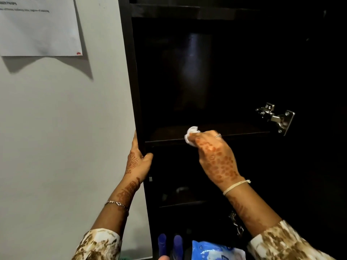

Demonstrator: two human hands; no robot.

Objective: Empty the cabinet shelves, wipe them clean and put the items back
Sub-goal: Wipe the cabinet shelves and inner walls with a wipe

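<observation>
A dark open cabinet (pixel 137 91) fills the middle and right of the head view. Its middle shelf (pixel 234 133) shows nothing on it. My right hand (pixel 216 156) pinches a crumpled white wipe (pixel 191 135) at the shelf's front edge, left of centre. My left hand (pixel 139 162) grips the cabinet's left side panel just below that shelf, thumb on the inner face. Above, an upper shelf (pixel 178 13) crosses the top. The lower compartment is too dark to make out clearly.
A metal door hinge (pixel 276 117) sticks out on the right inner wall. A blue wipes packet (pixel 217 250) and two blue bottle tops (pixel 170 243) sit at the bottom. A paper sheet (pixel 39 27) hangs on the grey wall at left.
</observation>
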